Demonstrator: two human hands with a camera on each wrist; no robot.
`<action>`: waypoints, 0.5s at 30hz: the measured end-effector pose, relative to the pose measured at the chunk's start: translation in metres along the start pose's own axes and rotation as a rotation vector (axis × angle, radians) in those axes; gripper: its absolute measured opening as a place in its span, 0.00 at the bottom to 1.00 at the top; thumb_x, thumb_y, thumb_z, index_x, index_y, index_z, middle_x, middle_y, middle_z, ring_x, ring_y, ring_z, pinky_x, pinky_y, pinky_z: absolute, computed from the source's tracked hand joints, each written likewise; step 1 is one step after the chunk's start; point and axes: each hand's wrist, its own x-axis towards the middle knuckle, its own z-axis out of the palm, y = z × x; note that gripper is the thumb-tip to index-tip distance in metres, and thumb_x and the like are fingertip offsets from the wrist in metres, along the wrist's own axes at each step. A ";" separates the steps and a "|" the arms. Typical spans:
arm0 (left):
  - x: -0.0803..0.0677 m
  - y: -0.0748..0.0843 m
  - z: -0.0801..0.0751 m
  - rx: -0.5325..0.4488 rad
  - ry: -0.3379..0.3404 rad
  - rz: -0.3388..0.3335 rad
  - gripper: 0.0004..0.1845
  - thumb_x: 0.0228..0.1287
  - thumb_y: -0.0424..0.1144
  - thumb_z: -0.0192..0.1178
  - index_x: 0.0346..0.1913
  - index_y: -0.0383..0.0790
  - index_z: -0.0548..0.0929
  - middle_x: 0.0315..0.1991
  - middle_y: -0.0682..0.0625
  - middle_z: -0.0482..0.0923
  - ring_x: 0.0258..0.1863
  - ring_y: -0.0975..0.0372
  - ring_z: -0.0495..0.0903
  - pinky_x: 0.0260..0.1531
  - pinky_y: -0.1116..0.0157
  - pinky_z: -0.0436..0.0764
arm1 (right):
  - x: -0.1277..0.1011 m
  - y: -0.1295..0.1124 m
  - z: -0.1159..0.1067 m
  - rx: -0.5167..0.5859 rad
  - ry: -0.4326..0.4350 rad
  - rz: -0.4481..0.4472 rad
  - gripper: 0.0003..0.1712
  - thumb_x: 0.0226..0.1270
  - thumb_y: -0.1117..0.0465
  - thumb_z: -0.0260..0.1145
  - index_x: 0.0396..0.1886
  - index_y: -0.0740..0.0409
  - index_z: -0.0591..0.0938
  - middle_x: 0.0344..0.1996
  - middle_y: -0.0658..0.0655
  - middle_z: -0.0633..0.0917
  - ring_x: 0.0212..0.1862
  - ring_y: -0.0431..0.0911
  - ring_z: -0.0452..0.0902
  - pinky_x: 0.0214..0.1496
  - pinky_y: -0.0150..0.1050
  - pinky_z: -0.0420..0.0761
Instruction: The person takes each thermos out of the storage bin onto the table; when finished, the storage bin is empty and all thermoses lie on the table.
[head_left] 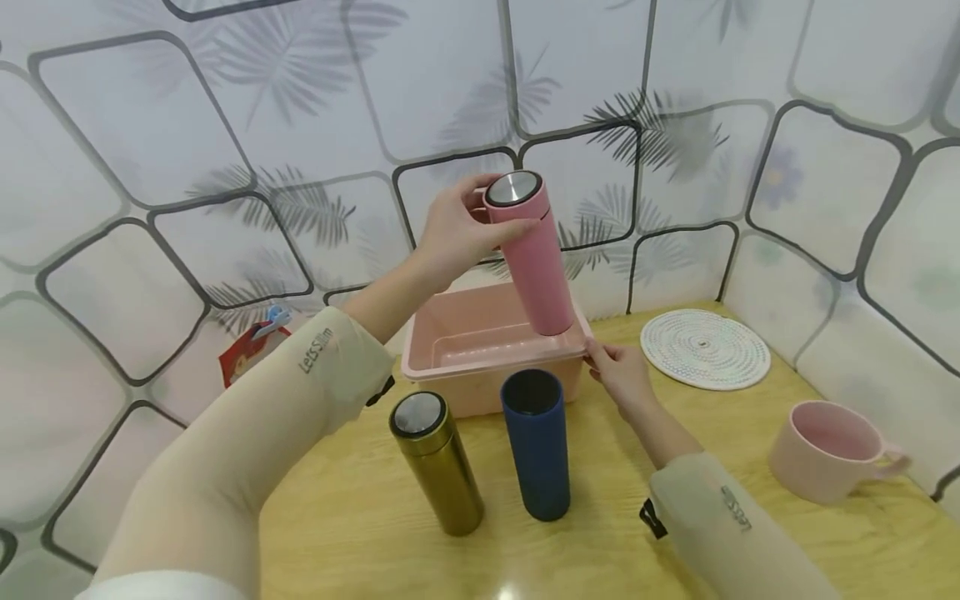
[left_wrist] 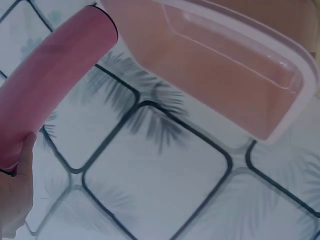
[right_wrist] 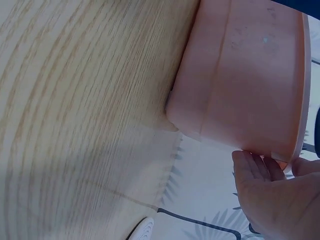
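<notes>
A pink thermos bottle (head_left: 542,275) with a silver-topped lid is held up by my left hand (head_left: 461,229), fingers and thumb around its upper end. It tilts over the pink plastic basin (head_left: 461,396), its base overlapping the basin's opening in the head view. In the left wrist view, the bottle (left_wrist: 55,75) appears beside the basin (left_wrist: 200,65). My right hand (head_left: 626,379) pinches the basin's right rim, thumb on the rim and fingers under it in the right wrist view. In front of the basin stand a gold thermos (head_left: 442,475) with its lid on and a dark blue bottle (head_left: 540,458), uncapped.
A pink mug (head_left: 813,467) stands at the right of the wooden table (head_left: 345,517). Behind it lies a round white woven mat (head_left: 705,350). A red packet (head_left: 243,354) shows behind my left sleeve. Patterned wall covering (head_left: 322,100) rises close behind the basin.
</notes>
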 end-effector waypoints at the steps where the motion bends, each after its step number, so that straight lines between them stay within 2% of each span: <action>1: -0.001 0.005 0.004 -0.001 0.001 0.005 0.37 0.51 0.37 0.77 0.65 0.40 0.74 0.47 0.47 0.82 0.44 0.58 0.83 0.39 0.61 0.84 | 0.000 0.000 -0.002 -0.004 -0.005 0.001 0.29 0.78 0.54 0.55 0.61 0.79 0.73 0.56 0.73 0.77 0.61 0.58 0.73 0.60 0.48 0.73; 5: -0.007 0.019 0.019 -0.026 -0.004 -0.008 0.37 0.51 0.37 0.77 0.65 0.39 0.73 0.46 0.46 0.82 0.43 0.58 0.83 0.38 0.61 0.84 | 0.000 0.000 -0.007 -0.004 -0.054 -0.005 0.29 0.79 0.54 0.53 0.61 0.79 0.72 0.58 0.74 0.75 0.63 0.60 0.71 0.61 0.47 0.73; 9: -0.016 0.024 0.035 -0.048 -0.030 -0.037 0.38 0.51 0.38 0.78 0.65 0.39 0.73 0.45 0.46 0.81 0.42 0.57 0.82 0.37 0.61 0.85 | -0.003 0.004 -0.017 0.013 -0.126 -0.034 0.28 0.80 0.57 0.52 0.60 0.82 0.72 0.61 0.75 0.72 0.65 0.61 0.68 0.63 0.48 0.71; 11: -0.020 0.025 0.043 -0.048 -0.046 -0.045 0.37 0.51 0.38 0.78 0.64 0.40 0.74 0.44 0.47 0.81 0.42 0.58 0.82 0.36 0.61 0.85 | -0.005 0.005 -0.023 0.031 -0.135 -0.034 0.28 0.79 0.57 0.51 0.58 0.83 0.72 0.61 0.74 0.73 0.63 0.57 0.71 0.61 0.45 0.73; 13: -0.024 0.025 0.050 -0.016 -0.054 -0.035 0.35 0.51 0.38 0.78 0.62 0.40 0.75 0.43 0.47 0.82 0.40 0.58 0.82 0.36 0.62 0.84 | -0.008 0.006 -0.031 0.040 -0.128 -0.021 0.30 0.80 0.54 0.50 0.57 0.84 0.72 0.60 0.73 0.74 0.58 0.48 0.76 0.59 0.41 0.75; 15: -0.027 0.024 0.056 0.026 -0.056 -0.033 0.34 0.50 0.39 0.78 0.61 0.41 0.76 0.42 0.49 0.82 0.40 0.59 0.82 0.36 0.64 0.84 | -0.011 0.004 -0.038 0.064 -0.118 0.003 0.33 0.80 0.51 0.47 0.60 0.83 0.70 0.60 0.73 0.73 0.52 0.41 0.78 0.57 0.36 0.76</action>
